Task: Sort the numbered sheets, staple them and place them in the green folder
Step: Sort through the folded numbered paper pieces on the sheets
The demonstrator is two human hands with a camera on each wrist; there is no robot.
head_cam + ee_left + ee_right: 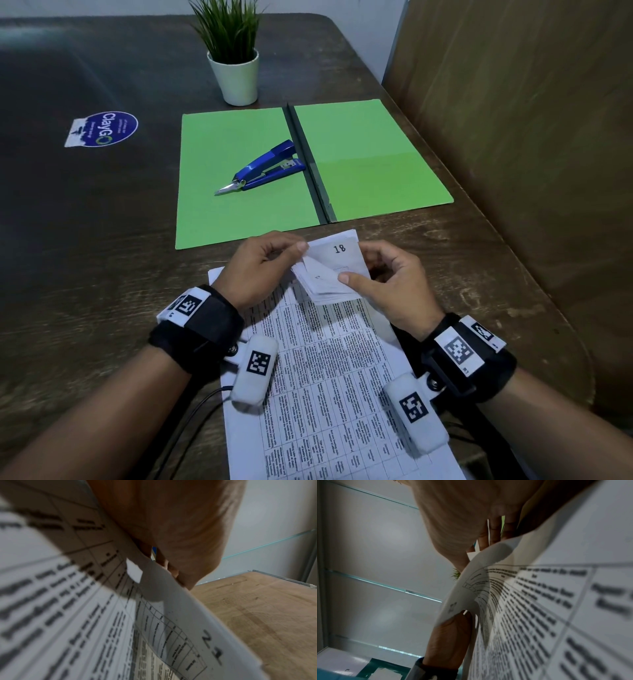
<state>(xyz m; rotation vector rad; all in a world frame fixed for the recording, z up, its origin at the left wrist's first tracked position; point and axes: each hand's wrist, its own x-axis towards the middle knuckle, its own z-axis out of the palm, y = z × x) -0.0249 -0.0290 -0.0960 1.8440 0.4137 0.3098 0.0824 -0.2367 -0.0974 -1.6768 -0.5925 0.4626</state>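
Both hands [263, 267] leaf sheets [329, 270]; top corner reads "18"

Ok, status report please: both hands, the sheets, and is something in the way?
Left hand and right hand both pinch the numbered sheets, top one reads 18. Green folder open, blue stapler lying on it.

Potted plant [233, 51] and round sticker [106, 129] (blue) on table [102, 222]

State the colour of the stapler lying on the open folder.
Blue, with a silver metal tip; the stapler shows best in the head view.
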